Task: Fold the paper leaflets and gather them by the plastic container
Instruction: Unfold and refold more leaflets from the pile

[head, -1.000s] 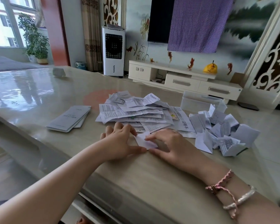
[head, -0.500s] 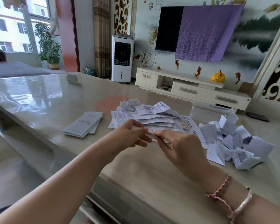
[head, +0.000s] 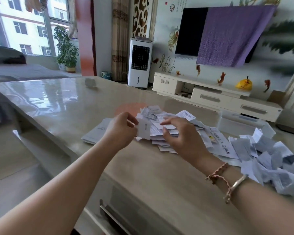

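Your left hand (head: 121, 128) is pinching a small folded leaflet (head: 144, 128) in a narrow grip, holding it upright above the counter (head: 143, 167). Just right of it, your right hand (head: 180, 133) is hovering with loosely spread fingers over the pile of unfolded leaflets (head: 173, 122), holding nothing as far as you can tell. To the near right, a heap of folded leaflets (head: 268, 158) is lying on the counter. Left of your left hand, a flat stack of booklets (head: 96, 132) is resting. Farther right, the plastic container (head: 239, 122) is sitting beyond the folded heap.
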Demonstrator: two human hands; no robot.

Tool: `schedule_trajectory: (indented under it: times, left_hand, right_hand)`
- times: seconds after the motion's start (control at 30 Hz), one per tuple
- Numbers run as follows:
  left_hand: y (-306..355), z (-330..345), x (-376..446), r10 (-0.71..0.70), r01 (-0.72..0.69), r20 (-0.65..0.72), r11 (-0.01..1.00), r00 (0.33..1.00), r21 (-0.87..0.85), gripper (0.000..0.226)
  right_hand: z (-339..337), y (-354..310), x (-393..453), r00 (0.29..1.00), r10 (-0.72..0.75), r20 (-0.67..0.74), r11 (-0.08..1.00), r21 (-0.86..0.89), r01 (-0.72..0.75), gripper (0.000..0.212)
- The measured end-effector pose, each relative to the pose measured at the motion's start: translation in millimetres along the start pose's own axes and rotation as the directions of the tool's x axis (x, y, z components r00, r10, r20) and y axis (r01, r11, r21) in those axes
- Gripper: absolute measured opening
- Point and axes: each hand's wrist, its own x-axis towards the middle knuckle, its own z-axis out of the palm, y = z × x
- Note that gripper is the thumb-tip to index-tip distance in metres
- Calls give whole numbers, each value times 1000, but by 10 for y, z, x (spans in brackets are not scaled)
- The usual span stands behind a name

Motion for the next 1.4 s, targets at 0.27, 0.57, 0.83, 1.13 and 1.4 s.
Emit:
schedule_trajectory:
  times: [0.27, 0.57, 0.83, 1.13, 1.4]
  left_hand:
    - [-241, -179, 261, 15, 0, -32, 908, 999, 419, 18]
    - [-247, -144, 160, 56, -7, -50, 739, 997, 674, 25]
    - [-168, -15, 93, 49, 3, -45, 652, 998, 758, 32]
    - [-176, -6, 178, 24, 29, -92, 843, 995, 536, 27]
    - [-250, 27, 192, -21, 70, -96, 839, 995, 540, 19]
  right_hand:
    - [360, 307, 668, 863, 448, 233, 848, -416, -328, 67]
    - [397, 330, 586, 933, 340, 119, 835, -494, -241, 27]
    - [-177, 128, -55, 970, 192, 147, 981, -48, -186, 16]
    - [-569, 208, -598, 932, 330, 153, 879, 309, -362, 21]
    - [-532, 100, -656, 907, 377, 188, 823, 382, -421, 17]
